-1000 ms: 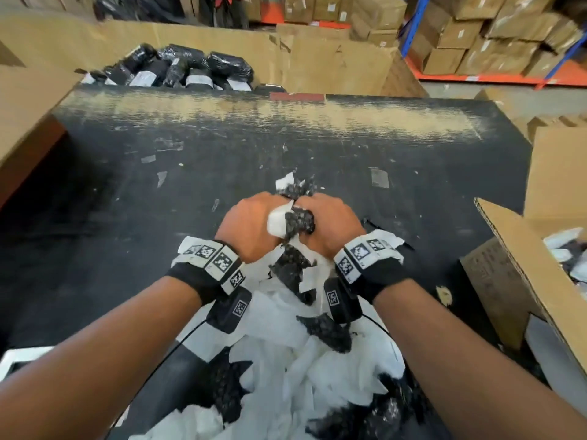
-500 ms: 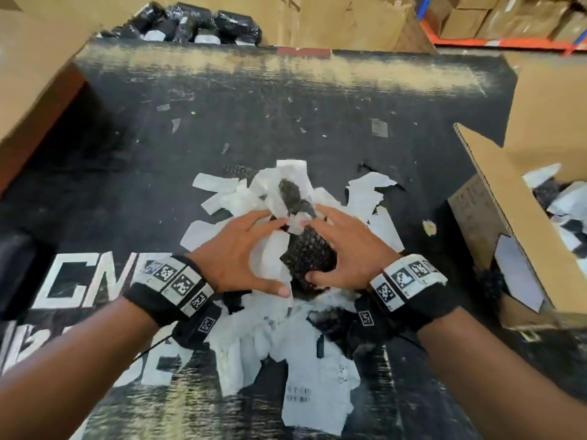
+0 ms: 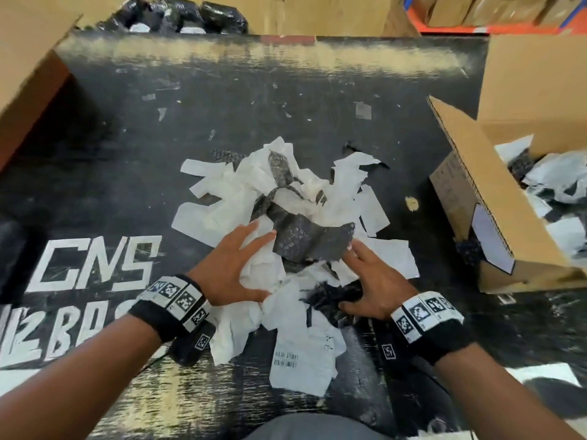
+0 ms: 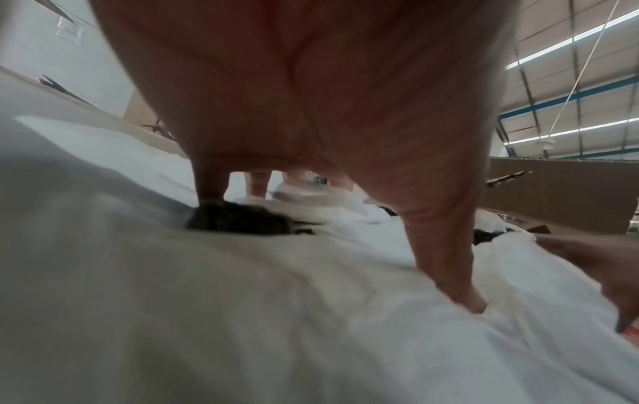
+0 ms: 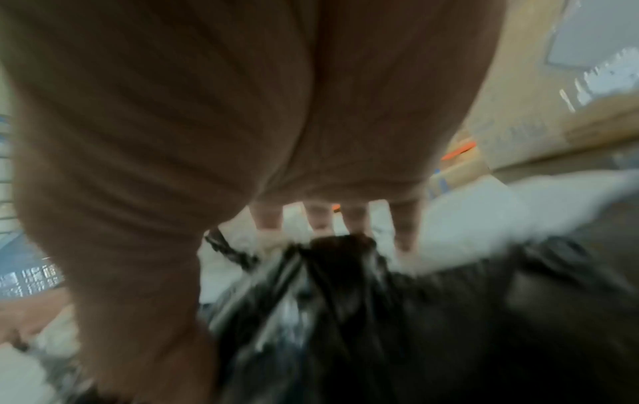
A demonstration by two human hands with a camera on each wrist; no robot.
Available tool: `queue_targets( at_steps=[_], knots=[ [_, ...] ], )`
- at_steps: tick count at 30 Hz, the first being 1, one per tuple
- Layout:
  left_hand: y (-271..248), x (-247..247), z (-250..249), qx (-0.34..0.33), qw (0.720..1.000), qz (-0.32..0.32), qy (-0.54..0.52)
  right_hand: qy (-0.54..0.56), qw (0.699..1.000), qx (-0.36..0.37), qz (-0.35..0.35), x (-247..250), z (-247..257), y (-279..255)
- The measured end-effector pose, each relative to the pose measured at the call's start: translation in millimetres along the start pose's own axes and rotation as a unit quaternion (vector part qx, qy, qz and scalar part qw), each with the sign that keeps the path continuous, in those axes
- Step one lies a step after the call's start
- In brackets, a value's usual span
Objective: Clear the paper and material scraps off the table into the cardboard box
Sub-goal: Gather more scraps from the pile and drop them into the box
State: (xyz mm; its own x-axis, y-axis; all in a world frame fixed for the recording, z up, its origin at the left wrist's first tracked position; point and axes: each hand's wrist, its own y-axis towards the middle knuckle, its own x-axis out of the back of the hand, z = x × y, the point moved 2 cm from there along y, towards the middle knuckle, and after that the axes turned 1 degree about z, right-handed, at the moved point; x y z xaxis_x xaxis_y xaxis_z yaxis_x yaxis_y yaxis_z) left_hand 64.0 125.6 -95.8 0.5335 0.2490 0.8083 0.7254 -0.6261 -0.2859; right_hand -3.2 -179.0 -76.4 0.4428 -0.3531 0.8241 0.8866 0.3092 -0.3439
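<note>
A heap of white paper scraps mixed with dark speckled material scraps lies in the middle of the black table. My left hand rests flat on the heap's near left side, fingers straight and spread. My right hand lies on the near right side, fingers spread over white paper and a dark scrap. In the left wrist view the fingertips press on white paper. The right wrist view is blurred, with fingers over dark material. The open cardboard box stands at the right, holding scraps.
A labelled paper sheet lies near the front edge. Small bits dot the far table. Brown cardboard stands at the far left. Black wrapped packages lie beyond the far edge. White letters are painted on the left.
Both hands went from closed fists on a bunch of scraps to flat, spread fingers. The heap now lies spread on the table, and the hands have slid apart and nearer to me.
</note>
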Motion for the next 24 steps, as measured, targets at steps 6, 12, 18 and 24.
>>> queue_targets(
  at_steps=[6, 12, 18, 24],
  knots=[
    [-9, 34, -14, 0.027, 0.998, -0.031, -0.037, 0.035, 0.995, -0.022, -0.086, 43, 4, -28],
    [-8, 57, -23, 0.053, 0.997, -0.056, 0.009, -0.031, 0.994, 0.019, -0.106, 97, 41, -46],
    [37, 34, -31, 0.044, 0.987, 0.056, 0.142, -0.204, 0.976, 0.028, 0.075, 35, 44, 25],
    [62, 17, -14, 0.075, 0.972, 0.128, 0.181, -0.165, 0.983, 0.012, 0.080, 30, 36, 80]
  ],
)
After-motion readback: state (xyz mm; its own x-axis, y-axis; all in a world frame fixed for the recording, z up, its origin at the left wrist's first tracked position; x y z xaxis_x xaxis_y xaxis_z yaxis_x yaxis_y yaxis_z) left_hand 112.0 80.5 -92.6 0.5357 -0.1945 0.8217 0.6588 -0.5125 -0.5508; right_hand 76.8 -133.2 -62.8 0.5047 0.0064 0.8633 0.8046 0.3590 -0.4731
